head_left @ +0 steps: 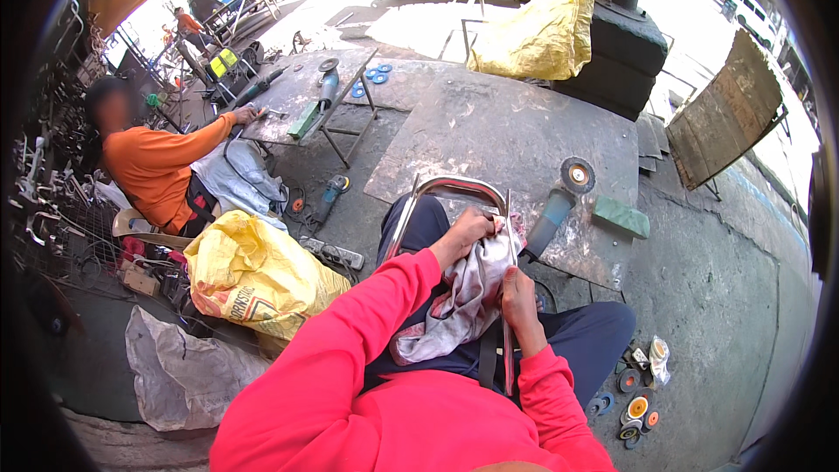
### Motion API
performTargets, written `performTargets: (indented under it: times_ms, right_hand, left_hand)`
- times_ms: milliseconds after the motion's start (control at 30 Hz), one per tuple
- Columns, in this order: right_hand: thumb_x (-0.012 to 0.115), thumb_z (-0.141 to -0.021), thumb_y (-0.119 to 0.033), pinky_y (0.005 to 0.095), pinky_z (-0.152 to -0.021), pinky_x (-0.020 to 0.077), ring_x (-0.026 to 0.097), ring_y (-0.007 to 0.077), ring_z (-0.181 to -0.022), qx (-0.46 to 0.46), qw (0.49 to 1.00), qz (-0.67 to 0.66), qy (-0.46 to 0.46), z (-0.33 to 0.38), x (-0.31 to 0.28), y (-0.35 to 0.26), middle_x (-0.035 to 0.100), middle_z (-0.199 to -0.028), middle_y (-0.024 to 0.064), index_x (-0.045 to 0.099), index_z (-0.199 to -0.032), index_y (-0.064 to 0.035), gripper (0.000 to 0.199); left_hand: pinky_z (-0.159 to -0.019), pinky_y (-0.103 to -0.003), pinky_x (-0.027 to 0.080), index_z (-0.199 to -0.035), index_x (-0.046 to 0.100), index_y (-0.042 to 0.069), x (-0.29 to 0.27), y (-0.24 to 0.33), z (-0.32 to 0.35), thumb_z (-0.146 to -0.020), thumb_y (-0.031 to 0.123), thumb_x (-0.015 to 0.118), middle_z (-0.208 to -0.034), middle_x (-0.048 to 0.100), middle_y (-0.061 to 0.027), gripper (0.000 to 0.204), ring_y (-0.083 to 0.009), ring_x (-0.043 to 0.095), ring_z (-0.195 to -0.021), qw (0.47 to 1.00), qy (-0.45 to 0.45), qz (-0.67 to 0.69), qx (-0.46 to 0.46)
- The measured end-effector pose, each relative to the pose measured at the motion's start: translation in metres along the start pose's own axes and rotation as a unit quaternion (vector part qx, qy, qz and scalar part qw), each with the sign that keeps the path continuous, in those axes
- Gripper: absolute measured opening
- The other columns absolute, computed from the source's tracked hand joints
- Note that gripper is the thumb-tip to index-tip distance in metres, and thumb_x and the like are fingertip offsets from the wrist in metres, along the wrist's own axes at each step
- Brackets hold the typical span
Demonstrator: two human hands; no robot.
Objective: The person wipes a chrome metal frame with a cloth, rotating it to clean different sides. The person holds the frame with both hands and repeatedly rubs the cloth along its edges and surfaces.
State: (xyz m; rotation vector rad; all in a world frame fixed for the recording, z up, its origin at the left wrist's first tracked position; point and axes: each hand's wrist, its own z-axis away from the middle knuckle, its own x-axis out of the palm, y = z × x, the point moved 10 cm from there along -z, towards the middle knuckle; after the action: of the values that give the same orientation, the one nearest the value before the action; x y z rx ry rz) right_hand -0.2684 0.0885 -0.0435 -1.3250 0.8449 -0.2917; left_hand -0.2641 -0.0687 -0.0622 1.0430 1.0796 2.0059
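Observation:
A U-shaped shiny metal tube frame (450, 183) lies across my lap, its bend pointing away from me and its two legs running back toward my body. A stained greyish-white rag (463, 310) hangs between the legs, bunched up near the right one. My left hand (472, 232) is closed on the upper end of the rag, close to the right leg of the frame. Below it, my right hand (518, 299) is closed around that same leg, beside the rag's edge. Part of the leg is hidden behind my fingers.
An angle grinder (552, 214) and a green block (620, 217) rest on the metal sheet (524, 118) ahead. Grinding discs (638, 406) lie at my right, a yellow sack (253, 271) at my left. A person in orange (153, 166) works at a low table (297, 87).

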Motion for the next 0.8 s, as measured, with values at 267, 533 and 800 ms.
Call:
performTargets:
  times_ms: [267, 533, 800]
  right_hand:
    - [0.032, -0.101, -0.051, 0.0478, -0.058, 0.0401, 0.055, 0.0406, -0.06, -0.029, 0.999, -0.001, 0.03, 0.003, -0.01, -0.014, 0.054, -0.064, 0.025, 0.052, -0.075, 0.0062, 0.066]
    - [0.029, -0.101, -0.052, 0.0499, -0.059, 0.0395, 0.055, 0.045, -0.062, -0.005, 1.0, -0.015, 0.023, 0.003, -0.005, -0.01, 0.054, -0.064, 0.0267, 0.053, -0.076, 0.0074, 0.069]
    - [0.029, -0.102, -0.05, 0.0512, -0.06, 0.0406, 0.056, 0.0496, -0.066, -0.022, 0.999, 0.001, 0.038, 0.003, -0.01, -0.022, 0.056, -0.067, 0.029, 0.054, -0.077, 0.0078, 0.068]
  left_hand:
    - [-0.048, -0.03, 0.035, -0.075, 0.067, -0.005, 0.002, 0.004, -0.002, -0.092, 0.018, 0.059, -0.062, 0.053, 0.0026, 0.029, -0.0063, 0.045, -0.057, 0.969, 0.128, -0.167, 0.128]
    - [-0.063, -0.048, 0.048, -0.078, 0.066, -0.006, 0.022, 0.023, 0.019, -0.081, 0.026, 0.06, -0.07, 0.057, -0.0316, 0.033, -0.0447, 0.062, -0.065, 0.849, 0.106, -0.495, 0.152]
    - [-0.054, -0.034, 0.046, -0.079, 0.07, -0.005, 0.009, 0.018, 0.02, -0.084, 0.01, 0.06, -0.063, 0.066, -0.0112, 0.018, -0.0198, 0.061, -0.055, 0.936, 0.14, -0.31, 0.088]
